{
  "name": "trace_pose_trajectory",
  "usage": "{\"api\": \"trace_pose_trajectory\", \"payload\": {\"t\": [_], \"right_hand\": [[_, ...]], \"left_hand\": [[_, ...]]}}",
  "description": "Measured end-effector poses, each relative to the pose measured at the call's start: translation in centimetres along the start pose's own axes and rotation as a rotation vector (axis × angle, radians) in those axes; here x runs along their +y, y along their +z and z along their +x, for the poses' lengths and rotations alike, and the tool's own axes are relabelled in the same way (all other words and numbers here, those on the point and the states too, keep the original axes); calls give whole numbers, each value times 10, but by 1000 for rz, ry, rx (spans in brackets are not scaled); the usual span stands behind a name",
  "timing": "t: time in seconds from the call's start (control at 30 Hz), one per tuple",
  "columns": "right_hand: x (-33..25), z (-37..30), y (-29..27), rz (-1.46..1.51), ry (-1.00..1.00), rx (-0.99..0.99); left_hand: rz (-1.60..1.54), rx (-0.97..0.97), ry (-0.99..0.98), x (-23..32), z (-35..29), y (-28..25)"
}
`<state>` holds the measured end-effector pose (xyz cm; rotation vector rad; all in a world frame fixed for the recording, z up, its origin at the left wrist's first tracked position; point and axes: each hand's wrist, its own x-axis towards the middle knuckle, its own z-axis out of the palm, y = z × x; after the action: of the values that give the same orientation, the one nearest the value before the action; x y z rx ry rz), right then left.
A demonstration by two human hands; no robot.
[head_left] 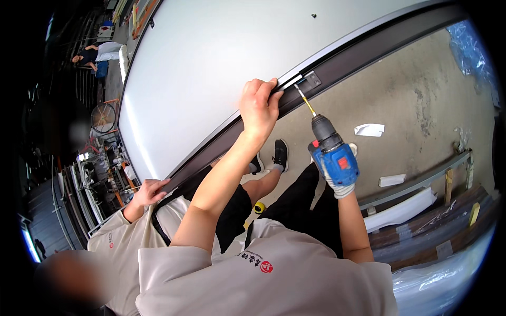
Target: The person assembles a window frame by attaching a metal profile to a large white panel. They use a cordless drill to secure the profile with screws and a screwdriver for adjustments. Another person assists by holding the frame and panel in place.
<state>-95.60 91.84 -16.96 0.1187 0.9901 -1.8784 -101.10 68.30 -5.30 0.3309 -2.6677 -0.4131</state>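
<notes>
A large pale panel (200, 79) with a dark metal frame (363, 51) lies in front of me. My left hand (259, 104) is bare and closed on the frame's edge, its thumb and fingers beside a light strip (289, 83). Just right of it, a small metal plate (313, 79) with holes sits in the frame. My right hand (340, 184), in a white glove, grips a blue and black cordless drill (335, 155). The drill's long bit (305, 100) points at the frame, its tip by the plate; whether it touches a screw cannot be made out.
To my left a co-worker's hand (150, 193) rests on the same frame. A yellow tape measure (259, 207) shows between us. White scraps (369, 129) lie on the concrete floor. Wrapped profiles (437, 226) are stacked at the right. Another person (97, 54) is far off left.
</notes>
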Motion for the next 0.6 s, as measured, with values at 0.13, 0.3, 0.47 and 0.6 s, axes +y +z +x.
{"api": "trace_pose_trajectory", "payload": {"t": [0.13,0.3,0.47,0.6], "right_hand": [[12,-3,-24,-799,-306,268],[16,-11,12,-313,-294,314],[2,-15,10,-269,-318,291],[0,-33,-39,-509,-322,194]], "left_hand": [[27,-14,-11,-6,-6,2],[-4,-94,-38,-1,-3,-13],[-174,-87,-122,-11,19,1],[-170,-32,-163,20,86,30]]}}
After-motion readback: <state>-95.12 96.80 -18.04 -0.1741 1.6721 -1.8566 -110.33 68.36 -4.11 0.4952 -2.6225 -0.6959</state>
